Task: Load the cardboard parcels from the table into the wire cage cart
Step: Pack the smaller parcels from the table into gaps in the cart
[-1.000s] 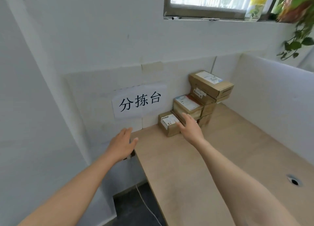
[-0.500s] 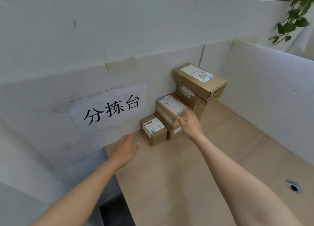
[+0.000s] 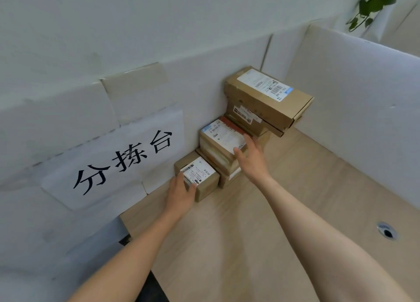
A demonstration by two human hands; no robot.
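On the left a paper sign [image 3: 113, 158] with three black characters is fixed to the white wall. Below it the left hand [image 3: 180, 194] touches the small parcel [image 3: 202, 179]. The fingers lie nearly straight along its left side and the thumb rests at the near top corner, on the edge of the label. I see no closed grip. This parcel is almost a cube. It stands flat on the table [image 3: 295, 199], label up, one corner pointing to the person.

Just beside it, to the right, the middle parcel [image 3: 223, 140] lies on a lower parcel [image 3: 227, 176]. Its long axis runs from the wall out toward the person. The right hand [image 3: 252, 158] is spread wide at its near right corner – fingertips on the top label, thumb against the side.

Further right is the tallest stack. The large parcel [image 3: 268, 97] lies on top, label up, with its long axis going from the wall out to the right, and its far end hangs over the parcels below.

All parcels are in the back corner of the table, against the wall. Right of them stand a white partition [image 3: 352, 97] and a round cable hole [image 3: 387, 232] – above, some green leaves [image 3: 372, 2].
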